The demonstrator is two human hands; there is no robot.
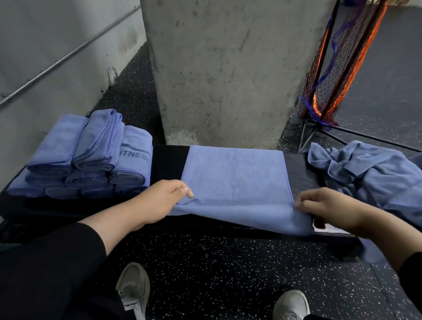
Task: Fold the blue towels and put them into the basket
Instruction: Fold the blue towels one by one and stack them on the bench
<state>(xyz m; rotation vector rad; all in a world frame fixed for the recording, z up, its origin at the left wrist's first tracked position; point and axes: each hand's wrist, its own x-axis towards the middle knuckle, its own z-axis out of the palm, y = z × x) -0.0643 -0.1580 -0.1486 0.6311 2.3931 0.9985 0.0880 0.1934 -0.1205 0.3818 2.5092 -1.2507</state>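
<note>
Pinching the near corners of the blue towel (236, 177) spread mid-tabletop (169, 161), your left hand (164, 196) and right hand (328, 206) should lift evenly, carrying the edge to the far side, corners aligned.

Bench (169, 161) is pretty packed: stack of folded towels (87, 156) hogs the left end, the messy unfolded pile (381, 180) covers the right end (spilling over the edge). Only bare strips sit either side of the flat towel (236, 177). Concrete pillar (221, 58) blocks right behind the back edge.
</note>
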